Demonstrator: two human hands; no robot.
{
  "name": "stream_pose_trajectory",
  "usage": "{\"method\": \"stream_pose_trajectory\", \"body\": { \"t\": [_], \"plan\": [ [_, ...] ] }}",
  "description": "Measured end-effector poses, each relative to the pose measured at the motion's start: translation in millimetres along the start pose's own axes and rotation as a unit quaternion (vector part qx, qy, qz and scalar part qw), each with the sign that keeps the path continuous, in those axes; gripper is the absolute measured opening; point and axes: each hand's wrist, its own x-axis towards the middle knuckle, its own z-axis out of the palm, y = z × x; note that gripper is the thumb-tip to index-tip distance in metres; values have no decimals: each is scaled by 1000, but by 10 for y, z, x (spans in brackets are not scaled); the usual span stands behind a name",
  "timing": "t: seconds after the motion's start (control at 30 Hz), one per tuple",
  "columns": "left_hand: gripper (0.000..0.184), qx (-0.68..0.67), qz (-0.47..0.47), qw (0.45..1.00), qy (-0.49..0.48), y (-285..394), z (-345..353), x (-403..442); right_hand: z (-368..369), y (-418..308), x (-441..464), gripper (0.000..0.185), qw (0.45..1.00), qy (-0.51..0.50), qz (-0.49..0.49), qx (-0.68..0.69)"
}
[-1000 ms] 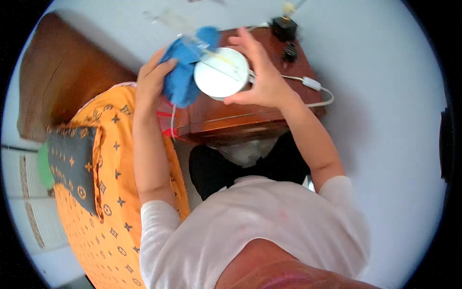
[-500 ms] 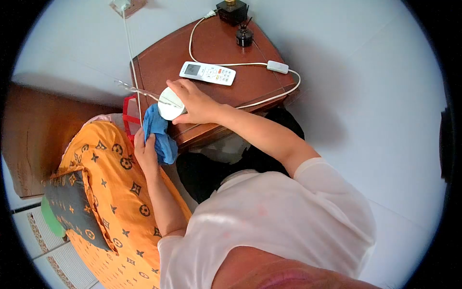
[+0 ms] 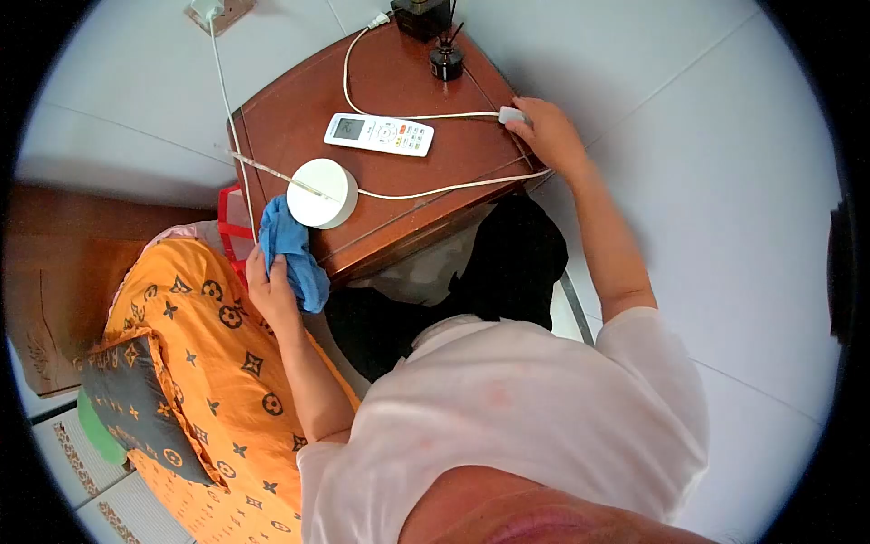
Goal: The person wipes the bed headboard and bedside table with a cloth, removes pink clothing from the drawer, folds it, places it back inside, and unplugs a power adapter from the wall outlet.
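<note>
My left hand [image 3: 274, 288] is closed on a blue cloth [image 3: 292, 254], bunched at the near left edge of the wooden bedside table [image 3: 281, 109]. Beside the cloth stands a round white base [image 3: 328, 207] with a thin clear piece rising from its top; it looks like a lamp. A white cord [image 3: 435, 191] runs from this base to the right edge. There my right hand [image 3: 551, 134] grips the white in-line cord switch [image 3: 509, 115], its fingers partly covering it. A white remote control [image 3: 379, 134] lies between the lamp and the switch.
A black reed diffuser [image 3: 446, 62] and a dark box [image 3: 419, 18] stand at the table's back. Another white cord hangs from a wall socket [image 3: 220, 14] on the left. An orange patterned bed cover [image 3: 208, 335] and a red-edged bag [image 3: 236, 218] are beside the table.
My right hand has let go of the white lamp base and moved right onto the cord switch. The base now stands on the table. My left hand still holds the blue cloth.
</note>
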Motion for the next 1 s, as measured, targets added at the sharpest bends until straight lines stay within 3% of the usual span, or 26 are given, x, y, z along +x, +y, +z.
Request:
{"method": "stream_pose_trajectory", "body": {
  "t": [0.07,0.1,0.13,0.2,0.27,0.3,0.37,0.4,0.47,0.57,0.7,0.8,0.9,1.0],
  "plan": [
    [30,-19,-5,1000,17,-82,-6,-16,-19,0,-16,41,998,-41,-47,1],
    [30,-113,-62,991,39,-121,-26,-32,-31,-34,0,41,998,-42,-50,5],
    [31,-206,-117,970,61,-152,-55,-41,-66,-61,27,39,997,-74,-20,7],
    [30,-242,-135,958,77,-108,-71,-71,-171,-128,95,37,994,-104,8,7],
    [29,-280,-154,943,91,-102,-63,-93,-259,-177,152,35,979,-138,98,112],
    [29,-284,-146,944,87,-123,-61,-92,-284,-191,164,35,979,-138,98,111],
    [29,-289,-138,944,84,-155,-43,-96,-310,-226,170,34,936,-180,146,264],
    [29,-272,-135,948,94,-165,-29,-92,-277,-208,156,34,936,-182,141,266],
    [30,-226,-133,960,102,-210,-51,-89,-162,-127,96,33,886,-162,132,414],
    [31,-205,-126,963,119,-241,-45,-104,-135,-179,58,30,885,-175,154,404],
    [29,-282,-145,942,105,29,-18,-120,-106,-191,68,29,879,-220,126,404],
    [31,-219,-135,962,95,-15,-44,-109,-154,-289,73,29,888,-222,129,381],
    [32,-298,-149,938,95,-40,-18,-112,-169,-354,63,33,901,-213,150,348],
    [32,-274,-126,949,92,-83,-25,-116,-148,-326,46,35,903,-213,138,348]
  ]
}}
